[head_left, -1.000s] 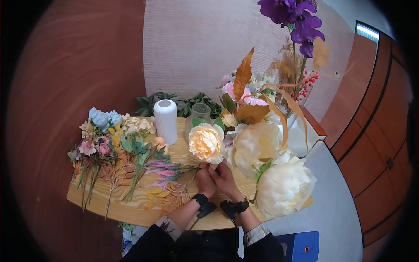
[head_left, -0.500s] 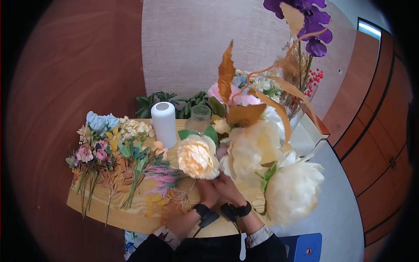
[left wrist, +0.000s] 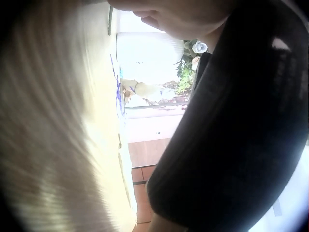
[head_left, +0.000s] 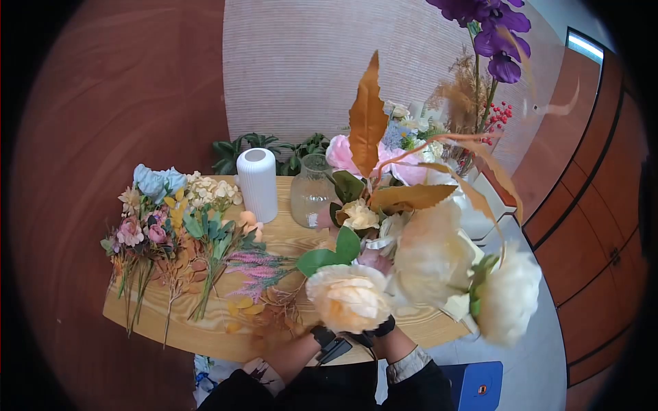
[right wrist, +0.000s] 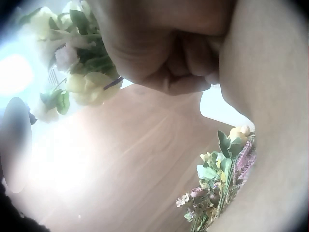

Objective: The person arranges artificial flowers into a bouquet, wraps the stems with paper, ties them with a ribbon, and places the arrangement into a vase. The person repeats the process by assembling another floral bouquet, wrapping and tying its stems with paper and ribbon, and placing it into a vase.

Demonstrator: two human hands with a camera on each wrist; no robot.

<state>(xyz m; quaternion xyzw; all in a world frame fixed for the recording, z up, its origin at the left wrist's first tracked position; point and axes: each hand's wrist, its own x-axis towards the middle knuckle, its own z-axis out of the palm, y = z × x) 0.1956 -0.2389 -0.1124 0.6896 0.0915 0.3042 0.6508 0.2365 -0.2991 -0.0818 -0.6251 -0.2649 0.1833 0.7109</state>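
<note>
A large bouquet with a peach flower [head_left: 349, 298], a cream flower [head_left: 432, 257], a white flower [head_left: 510, 298], pink blooms and a tall brown leaf [head_left: 365, 113] is held low over the table's front edge. Both wrists meet beneath it, and the peach flower hides the hands in the head view. My right hand [right wrist: 159, 58] shows curled fingers in the right wrist view, with the blooms beyond it. Part of my left hand [left wrist: 178, 19] appears at the top of the left wrist view, gripping the bunch together with the right; the stems are hidden.
On the wooden table [head_left: 288, 240] stand a white ribbed vase [head_left: 259, 188] and a clear glass vase [head_left: 312, 195]. Loose flower bunches [head_left: 157, 233] and pink sprigs [head_left: 257, 270] lie left. Purple flowers [head_left: 497, 44] rise behind right; a blue box [head_left: 480, 385] is below.
The bouquet has swung and tilted: its peach flower has come down and right, over the hands, and the white flower has moved right. The glass vase is now less covered.
</note>
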